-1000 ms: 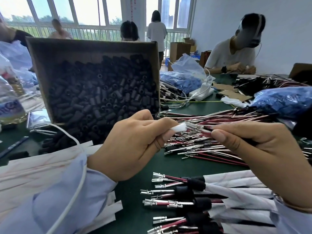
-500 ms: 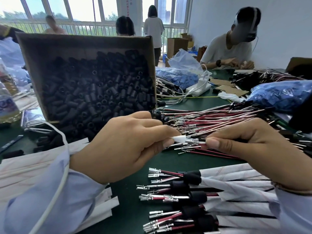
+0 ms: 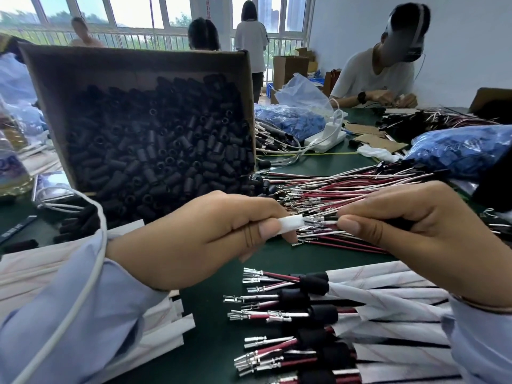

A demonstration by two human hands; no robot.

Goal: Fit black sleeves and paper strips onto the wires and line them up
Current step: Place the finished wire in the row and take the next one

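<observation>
The left hand (image 3: 199, 239) is pinching a paper strip (image 3: 290, 224); the right hand (image 3: 415, 234) is clamping wires (image 3: 331, 222) beside that grip. Keeping terminals (image 3: 311, 220) bunched is probably easing entry.

A green table (image 3: 327, 162) is covered by the work area. An open cardboard box (image 3: 124, 65) is positioned at its left rear, with the brown inner wall turned toward the camera. A white power strip (image 3: 325, 141) is laid near the table centre, and a white charger (image 3: 331, 126) is plugged into it. A blue bag (image 3: 288, 120) is placed just behind the strip; a second blue bag (image 3: 457, 151) is located at the right edge. Flat cardboard pieces (image 3: 379, 142) are laid between them. A seated person (image 3: 371, 76) is seen at the far side, with a dark wristwatch (image 3: 361, 97) worn. A standing person (image 3: 250, 37) is turned toward the windows (image 3: 133, 12). Cartons (image 3: 289, 69) are stacked beside the white wall.
</observation>
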